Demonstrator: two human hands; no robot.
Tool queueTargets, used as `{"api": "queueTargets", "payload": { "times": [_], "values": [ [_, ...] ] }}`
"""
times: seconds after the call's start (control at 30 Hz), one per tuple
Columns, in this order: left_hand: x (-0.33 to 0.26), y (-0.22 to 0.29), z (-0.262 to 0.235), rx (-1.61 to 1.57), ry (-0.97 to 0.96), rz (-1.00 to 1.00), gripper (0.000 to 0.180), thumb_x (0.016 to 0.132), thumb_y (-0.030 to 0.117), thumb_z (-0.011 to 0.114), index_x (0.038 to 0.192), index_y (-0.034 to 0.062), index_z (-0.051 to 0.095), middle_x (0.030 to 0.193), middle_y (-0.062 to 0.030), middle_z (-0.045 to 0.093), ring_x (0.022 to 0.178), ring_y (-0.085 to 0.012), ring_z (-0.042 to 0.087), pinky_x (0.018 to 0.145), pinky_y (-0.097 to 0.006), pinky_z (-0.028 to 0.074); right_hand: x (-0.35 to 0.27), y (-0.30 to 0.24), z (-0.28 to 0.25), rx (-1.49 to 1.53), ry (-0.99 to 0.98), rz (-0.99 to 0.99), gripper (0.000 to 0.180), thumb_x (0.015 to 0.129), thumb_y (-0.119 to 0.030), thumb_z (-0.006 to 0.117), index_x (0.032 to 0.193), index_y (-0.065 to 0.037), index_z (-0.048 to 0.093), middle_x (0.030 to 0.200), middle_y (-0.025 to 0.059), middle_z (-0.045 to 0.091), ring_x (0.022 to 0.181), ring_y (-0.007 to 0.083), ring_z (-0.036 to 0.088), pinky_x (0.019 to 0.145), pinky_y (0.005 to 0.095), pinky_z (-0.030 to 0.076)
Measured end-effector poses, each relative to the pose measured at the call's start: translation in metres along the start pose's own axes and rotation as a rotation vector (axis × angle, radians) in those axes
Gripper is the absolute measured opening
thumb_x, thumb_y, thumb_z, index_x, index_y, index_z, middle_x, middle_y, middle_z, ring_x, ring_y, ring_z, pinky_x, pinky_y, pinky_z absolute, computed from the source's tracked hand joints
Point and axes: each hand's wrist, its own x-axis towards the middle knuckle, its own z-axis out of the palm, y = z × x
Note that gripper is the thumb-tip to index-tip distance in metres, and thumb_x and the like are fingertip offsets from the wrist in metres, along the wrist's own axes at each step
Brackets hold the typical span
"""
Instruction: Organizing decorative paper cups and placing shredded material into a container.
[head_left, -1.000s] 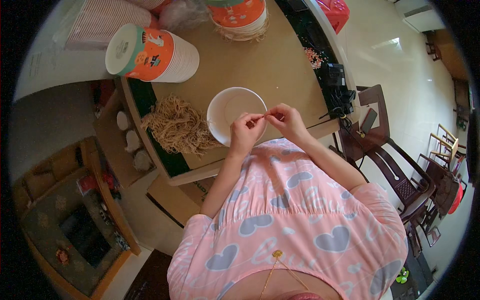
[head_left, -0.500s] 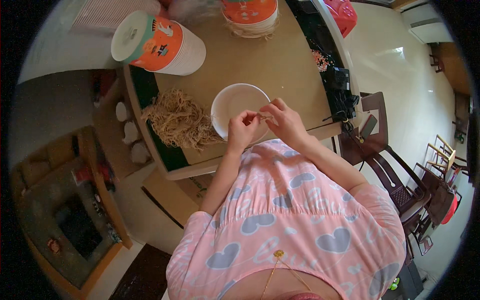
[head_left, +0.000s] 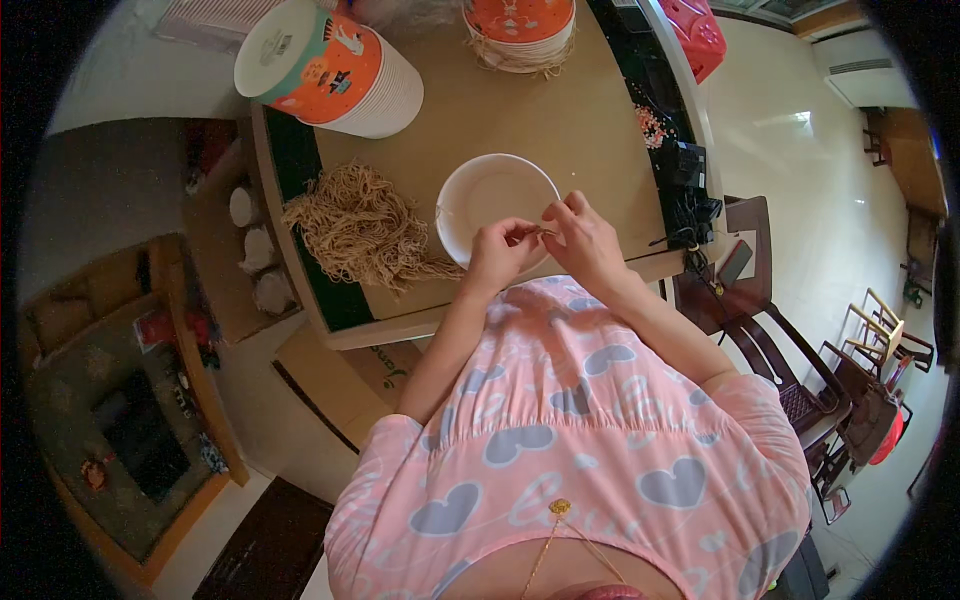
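Note:
My left hand (head_left: 500, 255) and right hand (head_left: 585, 240) meet over the near right rim of a white paper bucket (head_left: 450, 210). Both hands are closed in a pinch, with a short piece of tan twine (head_left: 543, 231) between the fingertips. Its ends are mostly hidden by my fingers. The bucket stands open on the table, and a thin strand shows at its left rim. To the left of it lies a loose tangled heap of tan twine (head_left: 355, 225), which trails toward my left wrist.
A tilted stack of orange-and-white paper buckets (head_left: 375, 90) is at the back left. Another stack (head_left: 520, 30), with twine hanging around it, stands at the back. Black adapters and cables (head_left: 688, 165) line the table's right edge. A phone (head_left: 735, 260) rests on a dark chair (head_left: 745, 225).
The whole view has shifted slightly, so the table things sit a little higher and farther right. My hands stay pinched together at the bucket rim, and less of the twine shows between them.

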Motion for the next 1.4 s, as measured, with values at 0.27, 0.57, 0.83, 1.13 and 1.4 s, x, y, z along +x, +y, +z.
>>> {"api": "queueTargets", "payload": {
  "times": [0.27,0.57,0.83,1.13,1.4],
  "values": [
    [0.001,0.013,0.004,0.038,0.017,0.025,0.011,0.083,0.004,0.061,0.092,-0.0009,0.066,0.081,-0.0058,0.068,0.074,-0.0089,0.062,0.067,-0.024,0.049,0.002,0.010,-0.004,0.010,-0.002,-0.038,0.007,0.079,-0.012,0.058,0.081,-0.005,0.057,0.085,0.0136,0.052,0.079,0.0344,0.057,0.066,0.0435,0.048],
    [-0.002,0.018,0.002,0.115,0.020,0.028,0.009,0.081,0.006,0.064,0.088,0.0006,0.066,0.076,-0.0043,0.067,0.069,-0.0085,0.060,0.064,-0.024,0.049,-0.002,0.012,-0.003,0.107,0.013,-0.034,0.007,0.079,-0.012,0.059,0.081,-0.006,0.058,0.085,0.0142,0.054,0.079,0.0344,0.057,0.067,0.0419,0.048],
    [-0.007,0.024,0.002,0.127,0.036,0.054,0.009,0.081,0.006,0.064,0.087,0.0004,0.067,0.075,-0.0047,0.067,0.067,-0.0086,0.060,0.063,-0.024,0.049,-0.005,0.013,-0.004,0.170,-0.024,-0.016,0.009,0.077,-0.010,0.063,0.083,-0.005,0.059,0.082,0.0125,0.057,0.078,0.0305,0.059,0.067,0.0384,0.048],
    [-0.009,0.023,0.003,0.100,0.042,0.072,0.013,0.082,0.006,0.062,0.092,0.0011,0.068,0.081,-0.0067,0.069,0.071,-0.0103,0.063,0.064,-0.024,0.049,-0.005,0.013,-0.005,0.150,-0.009,-0.025,0.008,0.077,-0.010,0.063,0.081,-0.005,0.059,0.082,0.0118,0.057,0.077,0.0301,0.059,0.067,0.0377,0.048],
    [-0.013,0.032,0.005,0.217,0.065,0.154,0.013,0.081,0.005,0.062,0.092,0.0016,0.068,0.078,-0.0093,0.069,0.066,-0.0121,0.063,0.061,-0.025,0.049,-0.004,0.015,-0.004,0.190,-0.007,-0.026,0.009,0.077,-0.012,0.064,0.080,-0.005,0.059,0.081,0.0130,0.058,0.078,0.0324,0.058,0.067,0.0399,0.048]
  ]
}}
